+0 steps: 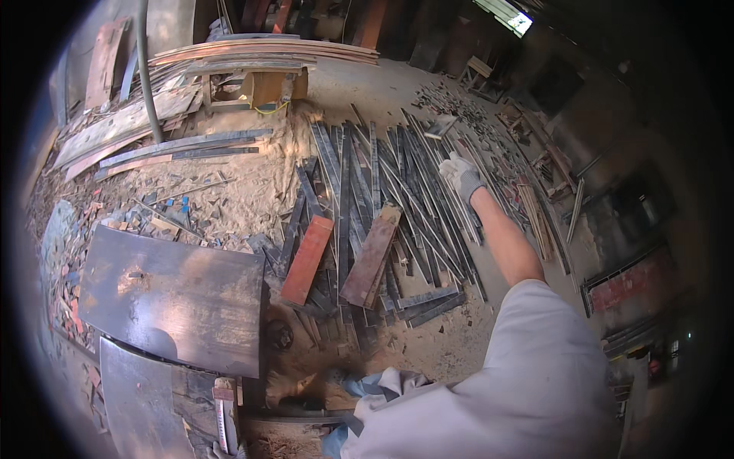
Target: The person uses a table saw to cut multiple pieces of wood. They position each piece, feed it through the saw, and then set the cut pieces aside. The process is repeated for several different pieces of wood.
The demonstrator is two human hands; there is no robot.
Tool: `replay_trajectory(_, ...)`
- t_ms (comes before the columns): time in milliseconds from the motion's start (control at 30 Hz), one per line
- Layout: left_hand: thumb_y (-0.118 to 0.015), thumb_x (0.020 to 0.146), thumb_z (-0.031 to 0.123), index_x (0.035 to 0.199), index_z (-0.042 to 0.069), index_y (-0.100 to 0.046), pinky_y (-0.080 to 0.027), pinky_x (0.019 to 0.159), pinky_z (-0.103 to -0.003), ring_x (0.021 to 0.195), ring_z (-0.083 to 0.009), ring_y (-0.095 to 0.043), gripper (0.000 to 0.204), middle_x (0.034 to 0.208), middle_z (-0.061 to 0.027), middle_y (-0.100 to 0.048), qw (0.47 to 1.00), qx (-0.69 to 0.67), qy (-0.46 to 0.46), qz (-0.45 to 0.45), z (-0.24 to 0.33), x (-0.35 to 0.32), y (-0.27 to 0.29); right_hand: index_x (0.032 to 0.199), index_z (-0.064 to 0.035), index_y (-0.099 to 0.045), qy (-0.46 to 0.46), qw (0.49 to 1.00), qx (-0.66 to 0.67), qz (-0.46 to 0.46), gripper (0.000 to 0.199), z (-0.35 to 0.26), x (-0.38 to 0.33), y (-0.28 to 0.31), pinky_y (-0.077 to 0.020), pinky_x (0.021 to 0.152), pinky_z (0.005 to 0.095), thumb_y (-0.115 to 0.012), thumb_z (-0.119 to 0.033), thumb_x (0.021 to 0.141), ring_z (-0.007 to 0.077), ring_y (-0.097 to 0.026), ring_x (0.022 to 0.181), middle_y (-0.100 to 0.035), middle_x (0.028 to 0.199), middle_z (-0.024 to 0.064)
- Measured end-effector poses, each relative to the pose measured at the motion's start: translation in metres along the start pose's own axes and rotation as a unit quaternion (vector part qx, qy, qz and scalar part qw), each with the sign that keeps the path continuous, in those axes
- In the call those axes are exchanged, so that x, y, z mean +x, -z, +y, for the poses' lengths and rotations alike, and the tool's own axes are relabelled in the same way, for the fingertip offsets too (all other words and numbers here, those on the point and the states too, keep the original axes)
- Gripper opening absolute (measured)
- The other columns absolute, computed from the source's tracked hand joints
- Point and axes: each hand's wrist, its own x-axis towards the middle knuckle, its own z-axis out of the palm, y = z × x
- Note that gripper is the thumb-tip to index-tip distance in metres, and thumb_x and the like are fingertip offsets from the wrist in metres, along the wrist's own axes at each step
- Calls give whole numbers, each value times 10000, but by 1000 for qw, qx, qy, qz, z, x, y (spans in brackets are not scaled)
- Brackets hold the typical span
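My right hand (461, 176), in a pale work glove with a grey cuff, is stretched far out over the right side of a heap of dark wooden strips (375, 176). Its fingers look extended, with nothing seen in them. Just beyond the fingertips is a small greyish board piece (440, 126), apart from the hand. Only a bit of my gloved left hand (223, 453) shows at the lower edge. It is beside the near end of a narrow wooden block (225, 413) with a white marked strip, on a metal-topped table (145, 398). Its fingers are mostly hidden.
A dark, shiny table plate (176, 294) lies at the left. A red board (308, 260) and a brownish board (372, 256) rest on the strips. Long planks (130, 126) are stacked at the far left behind a grey pole (145, 73). Wood scraps (466, 107) litter the ground.
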Motion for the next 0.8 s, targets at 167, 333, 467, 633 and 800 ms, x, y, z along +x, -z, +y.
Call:
replay_trajectory(167,-950,606,451,1347,111,-621,-464,1099,-540,1327,-458,-519,879,1447,-235,-561,979,-137,126,-88,60,-76,6,1150,-42,-672,-33,965,-103,-239,186,124,-60,-90,-522,598,259,-670,-197,1047,87,-614,693,-676,901,26)
replay_trajectory(333,-895,635,563,1368,150,-613,-420,1123,-552,1411,-421,-478,888,1518,-191,-530,976,-118,151,-104,94,-157,35,1299,-17,-687,73,768,-331,-544,438,384,-278,-232,-572,761,295,-747,-313,982,151,-706,868,-752,1035,57)
replay_trajectory(467,-912,574,619,1374,162,-610,-408,1127,-568,1425,-409,-473,970,1521,-182,-534,963,-137,170,-159,116,-194,49,1309,21,-673,133,692,-427,-566,592,419,-392,-259,-555,972,407,-800,-345,861,327,-721,1102,-740,1202,229)
replay_trajectory(633,-927,536,632,1462,154,-539,-339,1194,-572,1455,-410,-436,1112,1548,-170,-502,971,-146,152,-115,112,-199,44,1118,-4,-728,173,653,-446,-588,486,417,-419,-274,-559,884,392,-846,-298,748,297,-713,969,-740,1052,193)
replay_trajectory(800,-909,531,693,1597,126,-368,-233,1264,-580,1530,-409,-328,1323,1626,-171,-385,983,-124,124,-60,117,-195,37,956,-9,-690,204,653,-430,-589,381,423,-373,-277,-549,809,388,-845,-272,727,273,-681,862,-708,920,158)
